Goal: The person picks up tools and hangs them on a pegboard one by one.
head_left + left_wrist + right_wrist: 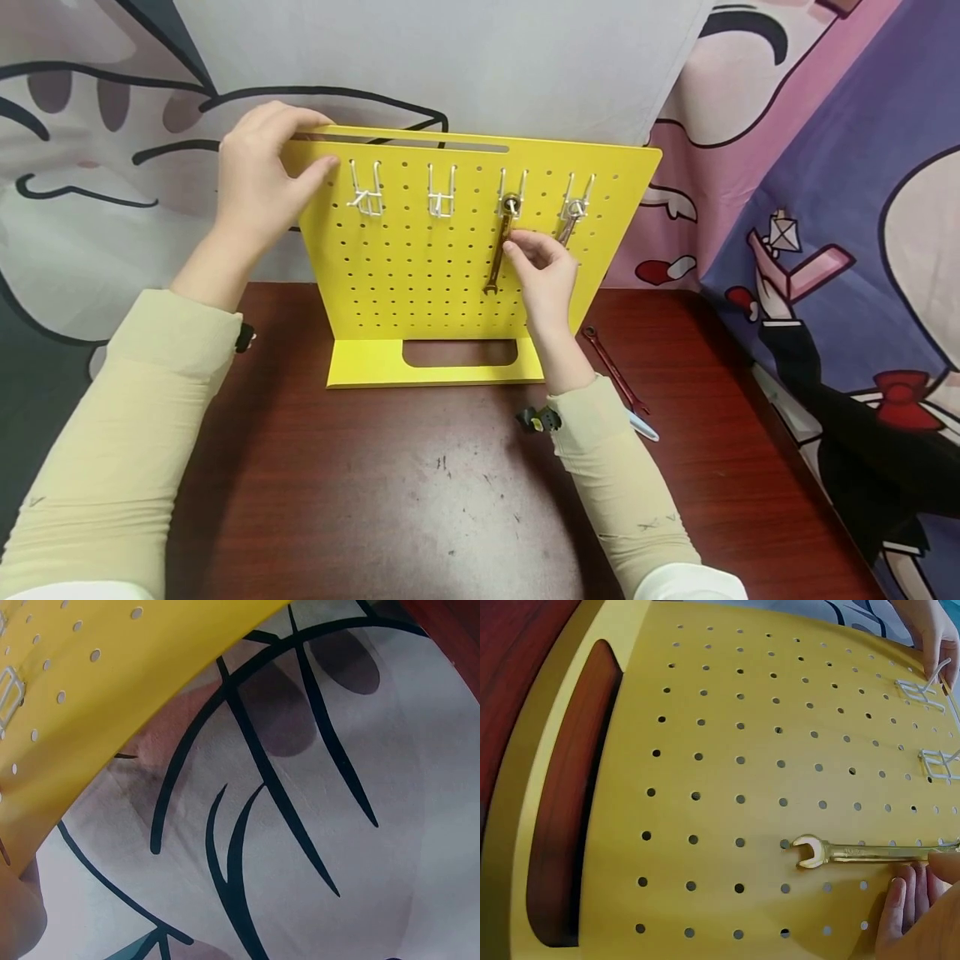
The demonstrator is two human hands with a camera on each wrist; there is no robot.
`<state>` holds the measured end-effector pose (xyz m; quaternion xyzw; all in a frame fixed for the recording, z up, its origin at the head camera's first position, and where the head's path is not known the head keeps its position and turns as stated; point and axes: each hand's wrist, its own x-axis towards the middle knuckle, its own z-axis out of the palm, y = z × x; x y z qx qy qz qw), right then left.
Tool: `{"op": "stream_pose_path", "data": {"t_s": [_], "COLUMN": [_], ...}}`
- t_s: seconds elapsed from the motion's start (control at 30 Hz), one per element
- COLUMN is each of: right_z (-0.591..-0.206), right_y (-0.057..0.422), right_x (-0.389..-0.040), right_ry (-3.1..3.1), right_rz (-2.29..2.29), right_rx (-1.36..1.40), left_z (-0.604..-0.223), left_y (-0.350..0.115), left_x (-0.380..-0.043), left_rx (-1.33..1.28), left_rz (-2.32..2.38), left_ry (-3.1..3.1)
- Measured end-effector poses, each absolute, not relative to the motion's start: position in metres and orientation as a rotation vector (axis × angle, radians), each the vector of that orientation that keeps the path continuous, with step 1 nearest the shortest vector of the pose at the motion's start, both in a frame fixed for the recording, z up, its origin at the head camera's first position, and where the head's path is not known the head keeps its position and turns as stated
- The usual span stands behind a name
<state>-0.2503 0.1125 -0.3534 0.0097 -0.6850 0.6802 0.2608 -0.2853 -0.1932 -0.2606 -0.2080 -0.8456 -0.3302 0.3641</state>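
Note:
A yellow pegboard [420,250] stands upright on its base. My left hand [262,167] grips its upper left corner, thumb in front and fingers over the top edge; the left wrist view catches only a fingertip [21,919]. From the third white hook hangs a combination wrench [498,260], its ring end on the hook. My right hand [549,271] pinches this wrench below the ring, and its open-ended jaw points down. Another wrench [568,227] hangs on the rightmost hook, partly behind the right hand. The two left hooks, one white hook [367,202] and its neighbour [441,202], hold nothing.
On the dark red-brown table [420,483], a third wrench [615,369] lies right of the board. Near it a light blue strip [643,427] shows from under the right forearm. A printed cloth [825,208] hangs behind and to the right.

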Motion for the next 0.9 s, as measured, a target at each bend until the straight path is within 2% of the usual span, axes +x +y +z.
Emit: {"op": "stream_pose_path", "data": {"t_s": [0.4,0.9], "right_z": [-0.365,-0.385], "right_y": [0.13,0.193], "right_x": [-0.234,-0.207], "right_ry": [-1.925,-2.155], "right_rz": [1.856,1.673], "right_rx": [0.048,0.021], "left_z": [-0.262,-0.262], "left_y": [-0.194,-0.194], "left_x": [-0.285,-0.285], "left_rx": [-0.541,-0.548], "left_rz": [-0.847,-0.849], "left_ry": [-2.174,-2.172]}}
